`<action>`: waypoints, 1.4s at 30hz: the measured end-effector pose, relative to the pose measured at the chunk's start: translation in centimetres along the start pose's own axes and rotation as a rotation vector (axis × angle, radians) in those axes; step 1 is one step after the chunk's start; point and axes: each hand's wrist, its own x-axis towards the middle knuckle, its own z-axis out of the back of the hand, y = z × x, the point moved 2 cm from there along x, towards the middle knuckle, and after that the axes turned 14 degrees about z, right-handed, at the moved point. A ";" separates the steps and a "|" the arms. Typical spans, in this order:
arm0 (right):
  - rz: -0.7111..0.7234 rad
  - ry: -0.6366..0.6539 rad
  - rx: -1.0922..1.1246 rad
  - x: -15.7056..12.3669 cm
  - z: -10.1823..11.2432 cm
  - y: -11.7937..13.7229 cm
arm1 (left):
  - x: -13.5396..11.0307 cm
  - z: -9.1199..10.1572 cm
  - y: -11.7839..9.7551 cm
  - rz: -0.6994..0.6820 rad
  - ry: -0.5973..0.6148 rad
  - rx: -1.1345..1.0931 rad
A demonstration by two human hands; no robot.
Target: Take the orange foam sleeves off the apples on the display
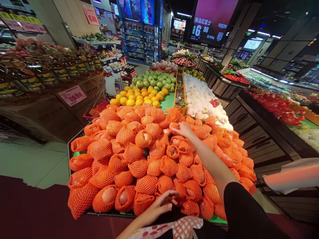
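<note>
Here, reaches far across with the right hand (pixel 183 128), black sleeve along the arm, palm down and fingers loosely spread on a fruit in an orange foam net (pixel 174 126) near the crown of the heap; touches without closing round it. Lays the left hand (pixel 161 203) low at the near edge, fingers apart, tips on a netted fruit (pixel 146 200) in the front row, gripping nothing. Has a red-checked cloth (pixel 185 227) just beneath that wrist. Looks over the whole heap of orange-netted fruit (pixel 129 156), piled on a green-lined display stand (pixel 216 219), pinkish skin showing through several net mouths. Finds beyond it yellow citrus (pixel 139 98), then green apples (pixel 154 79), and to the right white-netted fruit (pixel 201 103). Takes in, on the left, shelves of bottles (pixel 45 76) above a 55.00 price tag (pixel 72 95), and overhead a screen reading 6.98 (pixel 211 20).
</note>
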 end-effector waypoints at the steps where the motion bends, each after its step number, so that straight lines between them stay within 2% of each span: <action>1: -0.029 -0.064 -0.010 1.4 0.2 0.1 | 0.2 0.1 0.0 -0.005 0.019 -0.011; 4: -0.083 -0.194 -0.002 4.6 0.0 0.4 | 0.7 0.2 -0.4 -0.018 0.075 -0.068; 6: -0.071 -0.139 0.028 5.9 -1.0 0.6 | 0.7 0.1 -1.1 -0.025 0.104 -0.104; 8: -0.050 -0.003 0.054 6.5 -2.4 0.7 | 0.4 0.0 -2.1 -0.020 0.121 -0.119; 10: -0.037 0.094 0.062 6.4 -3.7 0.4 | -0.1 0.2 -3.7 0.002 0.140 -0.103; 11: -0.025 0.101 0.064 6.2 -4.1 0.2 | -0.4 0.5 -4.7 0.017 0.149 -0.076; 15: 0.023 0.035 0.095 4.9 -4.2 -1.2 | 0.0 2.7 -9.9 0.045 0.130 0.158; 17: 0.018 -0.022 0.113 3.9 -3.3 -2.2 | 1.6 4.5 -12.9 0.012 0.043 0.288; 19: 0.000 -0.135 0.155 2.6 -2.0 -3.4 | 4.2 6.6 -15.9 -0.059 -0.172 0.415; 21: 0.002 -0.331 0.260 0.7 -0.1 -4.5 | 7.4 8.6 -18.5 -0.150 -0.410 0.595; 24: 0.020 -0.611 0.416 -3.1 2.9 -5.7 | 12.7 10.9 -21.7 -0.200 -0.779 0.973; 25: 0.016 -0.649 0.419 -4.5 3.8 -5.8 | 14.5 11.4 -22.5 -0.191 -0.824 1.016; 27: 0.005 -0.665 0.358 -7.2 5.0 -5.6 | 17.7 12.1 -23.6 -0.161 -0.873 1.067; 29: -0.027 -0.612 0.258 -9.7 5.3 -5.1 | 20.4 12.3 -24.2 -0.116 -0.905 1.093; 31: -0.078 -0.502 0.171 -11.6 4.4 -4.8 | 22.5 12.3 -24.5 -0.061 -0.949 1.126; 33: -0.101 -0.384 0.119 -13.0 2.6 -4.8 | 23.9 12.3 -24.8 -0.001 -0.983 1.155; 35: -0.112 -0.324 0.108 -14.1 0.8 -5.3 | 24.9 12.5 -25.2 0.064 -1.000 1.176; 38: -0.161 -0.368 0.192 -15.0 -0.8 -6.1 | 25.5 12.9 -25.9 0.152 -1.007 1.200; 42: -0.208 -0.554 0.350 -15.6 0.0 -6.6 | 24.9 12.9 -26.3 0.155 -1.026 1.243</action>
